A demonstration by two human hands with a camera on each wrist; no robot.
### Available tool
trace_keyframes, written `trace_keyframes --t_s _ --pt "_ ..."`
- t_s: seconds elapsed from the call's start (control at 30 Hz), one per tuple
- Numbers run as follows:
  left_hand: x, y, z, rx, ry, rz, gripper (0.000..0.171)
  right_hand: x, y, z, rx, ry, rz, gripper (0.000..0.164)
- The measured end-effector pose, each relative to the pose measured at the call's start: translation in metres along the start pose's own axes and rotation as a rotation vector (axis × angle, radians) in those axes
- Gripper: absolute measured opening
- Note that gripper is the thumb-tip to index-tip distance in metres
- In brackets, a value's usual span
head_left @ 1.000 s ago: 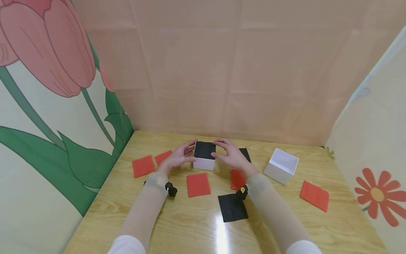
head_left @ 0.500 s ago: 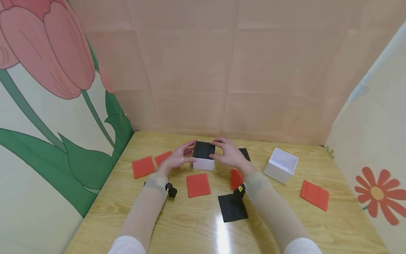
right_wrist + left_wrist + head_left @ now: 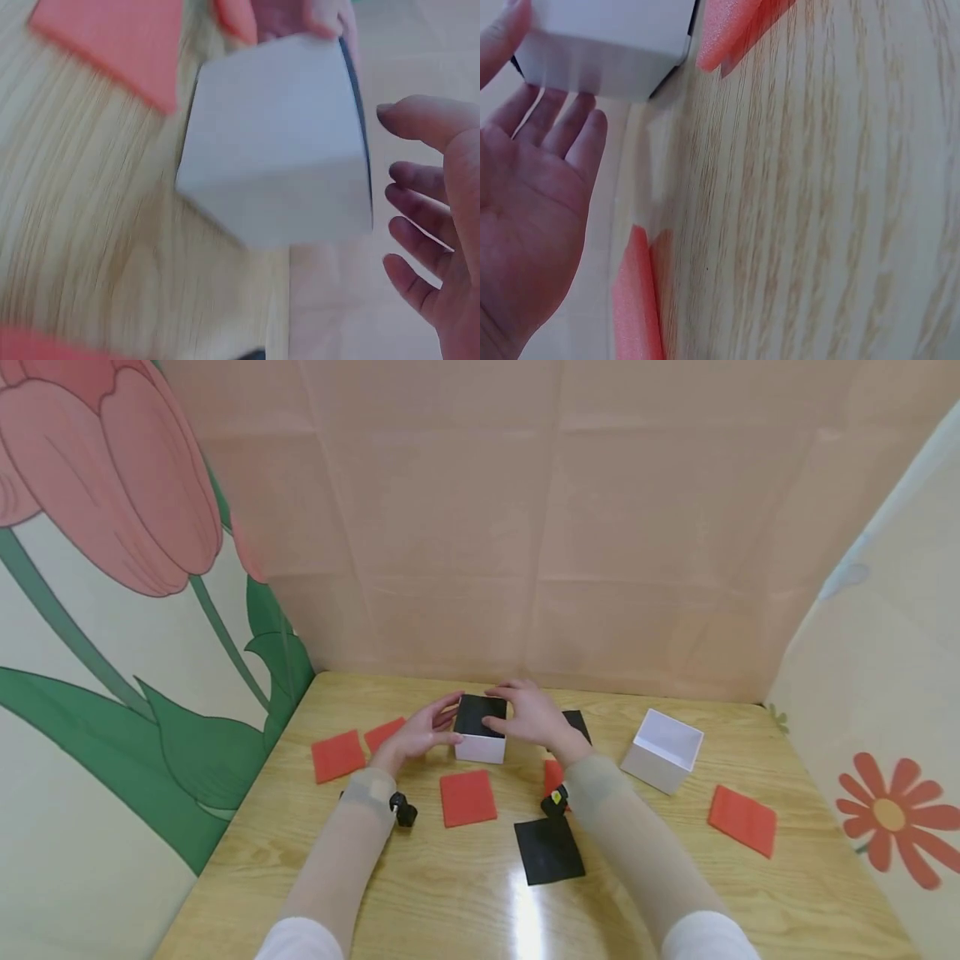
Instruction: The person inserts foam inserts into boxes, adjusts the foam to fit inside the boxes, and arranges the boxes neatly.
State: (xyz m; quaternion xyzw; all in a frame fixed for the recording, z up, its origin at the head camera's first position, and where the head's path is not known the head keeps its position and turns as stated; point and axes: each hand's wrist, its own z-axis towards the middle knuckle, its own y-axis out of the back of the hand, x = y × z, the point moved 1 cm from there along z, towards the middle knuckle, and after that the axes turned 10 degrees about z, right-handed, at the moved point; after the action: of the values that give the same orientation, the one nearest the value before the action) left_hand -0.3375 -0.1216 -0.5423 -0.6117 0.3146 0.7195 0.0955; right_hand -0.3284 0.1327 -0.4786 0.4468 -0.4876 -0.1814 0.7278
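At the back of the table stands a white box (image 3: pixel 481 749) with a black square sheet (image 3: pixel 471 713) across its top. My left hand (image 3: pixel 414 732) grips the box at its left side, the thumb on the front and the fingers toward the back corner; the left wrist view shows these fingertips against the white wall (image 3: pixel 592 64). My right hand (image 3: pixel 528 717) hovers over the box's right part, its fingers loosely bent and holding nothing. In the right wrist view those fingers (image 3: pixel 420 191) are apart from the box (image 3: pixel 277 127).
A second white box (image 3: pixel 663 752), tilted, shows its inside at the right. Red squares lie about the table, one in front (image 3: pixel 468 797), one at left (image 3: pixel 338 756), one at right (image 3: pixel 742 820). A black square (image 3: pixel 549 852) lies nearest, another (image 3: pixel 577 724) partly behind my right hand.
My right hand has come off the box's right edge and shifted left and up over its top. The left hand stays in place on the box.
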Motion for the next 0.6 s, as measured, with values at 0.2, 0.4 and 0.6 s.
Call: trace_keyframes --t_s 0.2,0.4,0.6 --pt "-0.001 0.001 -0.002 0.009 0.006 -0.022 0.089 0.019 -0.011 0.014 0.019 0.069 -0.008 0.06" --pt "-0.002 0.001 -0.001 0.024 0.001 -0.025 0.089 0.028 -0.018 0.019 0.015 0.078 -0.089 0.052" --pt "-0.001 0.002 -0.002 0.023 0.003 -0.024 0.089 0.031 -0.019 0.02 0.021 0.084 -0.119 0.051"
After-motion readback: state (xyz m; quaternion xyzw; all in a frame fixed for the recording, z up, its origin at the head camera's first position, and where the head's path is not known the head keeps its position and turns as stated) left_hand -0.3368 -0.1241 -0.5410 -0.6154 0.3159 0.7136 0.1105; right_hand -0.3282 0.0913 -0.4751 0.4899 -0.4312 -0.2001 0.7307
